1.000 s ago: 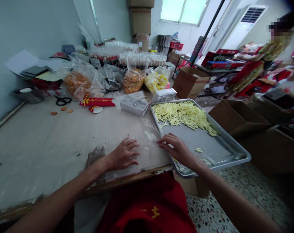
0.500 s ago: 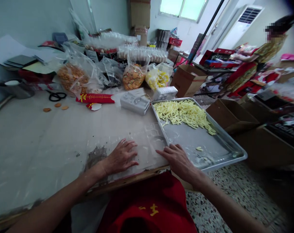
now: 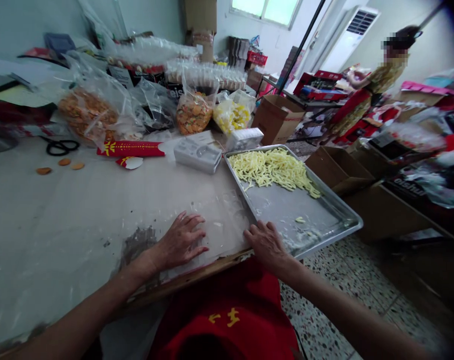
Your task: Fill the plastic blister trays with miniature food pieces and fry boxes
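My left hand (image 3: 181,241) lies palm down with fingers spread over a clear plastic sheet (image 3: 211,227) near the table's front edge. At the near left corner of a metal tray (image 3: 334,236), my right hand (image 3: 266,244) has its fingers curled down; whatever is under them is hidden. Pale yellow strips (image 3: 274,167) are heaped in the tray's far half, with one loose strip (image 3: 300,220) nearer me. Between my hands and the tray's left rim, faint moulded shapes show in clear plastic (image 3: 232,202). Grey moulded plastic trays (image 3: 197,156) stand stacked beyond.
Scissors (image 3: 61,146), several round biscuits (image 3: 44,171) and a red wrapper (image 3: 136,148) lie on the left. Bags of snacks (image 3: 193,114) line the back. A cardboard box (image 3: 277,117) and another open box (image 3: 335,172) stand beyond the tray. Someone (image 3: 377,82) stands at the far right.
My right hand's index finger was stretched over the plastic; now it is curled in with the others by the tray corner. My left hand stays spread. The view has swung slightly right.
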The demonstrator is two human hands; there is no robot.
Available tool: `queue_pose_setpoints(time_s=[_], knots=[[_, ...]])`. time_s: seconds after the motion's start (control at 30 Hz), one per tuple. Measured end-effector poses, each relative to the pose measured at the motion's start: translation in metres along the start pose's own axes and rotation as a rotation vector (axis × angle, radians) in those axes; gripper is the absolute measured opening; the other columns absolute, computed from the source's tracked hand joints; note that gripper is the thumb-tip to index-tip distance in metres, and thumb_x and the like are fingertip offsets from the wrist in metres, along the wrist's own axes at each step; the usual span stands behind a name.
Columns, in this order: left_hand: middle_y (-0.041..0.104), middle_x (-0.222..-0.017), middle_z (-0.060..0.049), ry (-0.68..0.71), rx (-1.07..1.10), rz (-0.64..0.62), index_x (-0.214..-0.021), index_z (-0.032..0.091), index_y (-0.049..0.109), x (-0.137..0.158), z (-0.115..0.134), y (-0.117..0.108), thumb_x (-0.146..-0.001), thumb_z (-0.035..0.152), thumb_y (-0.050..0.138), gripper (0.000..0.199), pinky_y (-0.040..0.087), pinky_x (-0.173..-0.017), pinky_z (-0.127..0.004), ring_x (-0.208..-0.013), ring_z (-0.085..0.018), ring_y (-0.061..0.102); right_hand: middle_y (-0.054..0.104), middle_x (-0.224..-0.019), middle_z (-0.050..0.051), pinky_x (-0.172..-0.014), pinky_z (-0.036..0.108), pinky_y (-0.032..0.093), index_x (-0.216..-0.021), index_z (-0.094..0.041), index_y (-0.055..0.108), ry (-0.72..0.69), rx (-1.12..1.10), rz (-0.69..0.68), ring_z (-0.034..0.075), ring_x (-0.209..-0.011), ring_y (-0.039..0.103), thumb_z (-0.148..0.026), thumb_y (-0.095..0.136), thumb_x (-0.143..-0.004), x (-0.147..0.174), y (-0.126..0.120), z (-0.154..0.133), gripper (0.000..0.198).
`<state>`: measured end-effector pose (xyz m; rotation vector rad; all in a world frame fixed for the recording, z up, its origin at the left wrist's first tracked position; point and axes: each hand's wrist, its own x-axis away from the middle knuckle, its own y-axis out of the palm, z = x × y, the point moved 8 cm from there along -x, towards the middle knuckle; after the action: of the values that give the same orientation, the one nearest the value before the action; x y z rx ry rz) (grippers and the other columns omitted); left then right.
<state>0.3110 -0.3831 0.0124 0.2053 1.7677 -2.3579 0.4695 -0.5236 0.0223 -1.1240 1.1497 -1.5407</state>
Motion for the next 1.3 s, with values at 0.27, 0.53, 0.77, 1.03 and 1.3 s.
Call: queue_pose_setpoints(time_s=[0.27,0.53,0.77,1.03,1.3], knots=[[0.054,-0.143,-0.013,-0.004,0.042,-0.017,-0.111,0.023,0.070,-0.001,0.000,0.001,-0.094,0.047,0.061,0.031,0.025,-0.117,-0.061,-0.139,-0.033,0.043,0.066,-0.097,0.010,-0.096,0.044,0.039,-0.097,-0.018,0.066,-0.102,0.040,0.010,0.031,-0.104,0.055,-0.005,0.055,-0.088,-0.004,0.004,-0.006,0.020],[0.057,-0.142,-0.012,0.031,0.068,0.009,-0.130,0.029,0.064,-0.007,0.001,0.002,-0.091,0.046,0.066,0.042,0.026,-0.117,-0.061,-0.136,-0.032,0.049,0.068,-0.095,0.012,-0.091,0.042,0.040,-0.091,-0.016,0.069,-0.125,0.013,-0.032,0.030,-0.100,0.056,-0.010,0.058,-0.091,-0.001,-0.012,-0.005,0.012],[0.064,-0.133,-0.011,0.036,0.021,0.007,-0.123,0.026,0.067,-0.018,0.004,-0.003,-0.088,0.053,0.067,0.044,0.029,-0.114,-0.064,-0.127,-0.033,0.056,0.070,-0.096,0.008,-0.087,0.036,0.042,-0.095,-0.020,0.069,-0.033,-0.131,0.097,0.026,-0.099,0.059,-0.021,0.056,-0.099,-0.007,-0.038,0.030,0.013],[0.069,-0.123,-0.010,0.033,0.034,0.066,-0.129,0.026,0.062,-0.025,0.003,-0.008,-0.089,0.047,0.069,0.046,0.033,-0.112,-0.063,-0.115,-0.029,0.063,0.076,-0.106,0.009,-0.077,0.032,0.047,-0.142,-0.021,0.050,0.371,-0.267,0.036,0.027,-0.098,0.072,-0.036,0.040,-0.107,-0.068,-0.002,0.097,0.040],[0.069,-0.121,-0.007,0.017,0.112,0.091,-0.122,0.029,0.065,-0.026,-0.006,0.000,-0.083,0.046,0.076,0.044,0.030,-0.115,-0.062,-0.117,-0.029,0.061,0.076,-0.108,0.011,-0.073,0.030,0.049,-0.142,-0.020,0.051,0.373,-0.207,0.055,0.024,-0.094,0.074,-0.030,0.036,-0.107,-0.089,0.010,0.086,0.039]])
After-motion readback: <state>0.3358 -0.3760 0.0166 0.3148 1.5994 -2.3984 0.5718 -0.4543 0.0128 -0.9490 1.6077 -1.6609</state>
